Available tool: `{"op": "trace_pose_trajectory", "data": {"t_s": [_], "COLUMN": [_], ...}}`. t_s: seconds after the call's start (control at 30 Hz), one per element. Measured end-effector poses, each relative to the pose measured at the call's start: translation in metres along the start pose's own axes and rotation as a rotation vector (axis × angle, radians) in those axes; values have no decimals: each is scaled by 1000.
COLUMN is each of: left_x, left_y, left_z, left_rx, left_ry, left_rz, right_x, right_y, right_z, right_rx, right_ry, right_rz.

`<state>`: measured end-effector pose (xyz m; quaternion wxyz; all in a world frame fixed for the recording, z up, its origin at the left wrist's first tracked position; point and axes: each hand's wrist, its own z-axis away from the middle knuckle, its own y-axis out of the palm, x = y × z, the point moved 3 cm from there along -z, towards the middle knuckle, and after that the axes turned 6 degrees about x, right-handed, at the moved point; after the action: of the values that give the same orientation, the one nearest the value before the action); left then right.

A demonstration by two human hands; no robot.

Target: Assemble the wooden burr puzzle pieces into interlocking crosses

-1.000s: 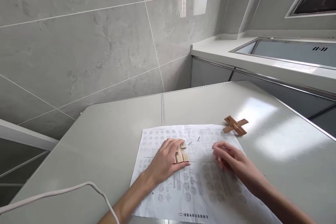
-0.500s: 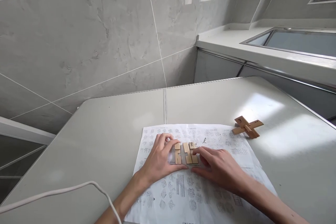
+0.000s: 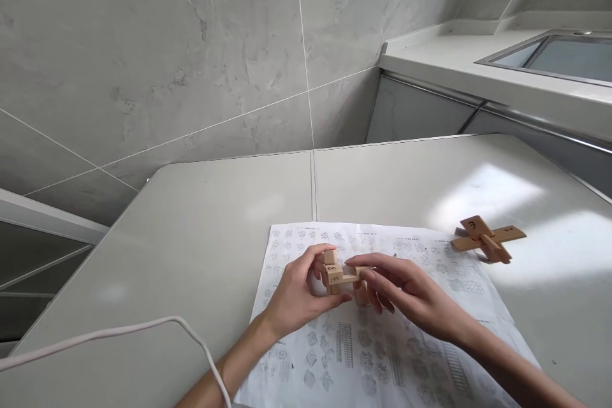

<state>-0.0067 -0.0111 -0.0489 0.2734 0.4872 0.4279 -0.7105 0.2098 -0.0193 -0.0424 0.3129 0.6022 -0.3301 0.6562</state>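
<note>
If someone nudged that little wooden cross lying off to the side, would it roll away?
Probably not: the wooden cross lies flat on the table on squared bars, so it would likely slide. It looks stiff and light, though its joined pieces might come apart.

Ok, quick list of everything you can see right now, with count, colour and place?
wooden puzzle pieces: a few, tan, held between both hands above the sheet
spare piece: one, tan, on the sheet under the right fingers
wooden cross assembly: one, tan, on the table right of the sheet
instruction sheet: one, white with grey diagrams, on the table's near middle
table: one, pale grey, two panels
white cable: one, near left edge
counter with sink: one, white, far right
left hand: grip on the pieces
right hand: fingertips on the pieces
</note>
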Motion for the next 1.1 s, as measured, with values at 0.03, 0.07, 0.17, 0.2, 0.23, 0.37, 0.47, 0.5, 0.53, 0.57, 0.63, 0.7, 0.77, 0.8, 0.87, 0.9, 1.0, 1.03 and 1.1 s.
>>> {"op": "trace_pose_trajectory", "data": {"t_s": [0.03,0.07,0.17,0.2,0.23,0.37,0.47,0.5,0.53,0.57,0.63,0.7,0.77,0.8,0.87,0.9,1.0,1.03,1.1], "left_x": [0,-1,-1,0,0,1,0,0,0,0,0,0,-1,-1,-1,-1,0,0,-1], "left_y": [1,1,3,4,5,9,10,10,10,10,11,12,13,14,14,14,14,13,13], "left_z": [0,0,1,1,1,4,6,6,7,7,8,8,8,7,7,6,6,6,6], "left_rx": [11,20,21,18,17,24,15,13,14,18,33,52,72,79,87,86,77,76,73], "left_ry": [-1,-4,-14,-15,-16,-15,8,20,35,53,102,154,195,209,224,227,231,229,212], "left_rz": [9,13,-10,-24,-38,-72,-69,-66,-62,-55,-31,-2,26,38,54,58,69,75,88], "right_x": [-4,-8,-21,-24,-28,-37,-38,-38,-37,-36,-35,-33,-31,-30,-28,-27,-24,-23,-22], "right_y": [4,7,13,15,16,18,20,20,20,19,19,17,16,15,13,12,11,11,11], "right_z": [-2,-4,-3,-2,0,3,3,2,2,2,1,1,0,0,0,0,0,0,-1], "right_rx": [-12,-38,-102,-107,-110,-139,-156,-157,-156,-153,-141,-133,-136,-141,-149,-150,-143,-142,-142], "right_ry": [3,6,8,5,-1,-31,-44,-46,-44,-41,-33,-35,-46,-52,-59,-60,-56,-55,-52], "right_rz": [-10,-14,-12,1,21,93,97,92,84,73,35,-8,-37,-47,-65,-74,-86,-86,-83]}}
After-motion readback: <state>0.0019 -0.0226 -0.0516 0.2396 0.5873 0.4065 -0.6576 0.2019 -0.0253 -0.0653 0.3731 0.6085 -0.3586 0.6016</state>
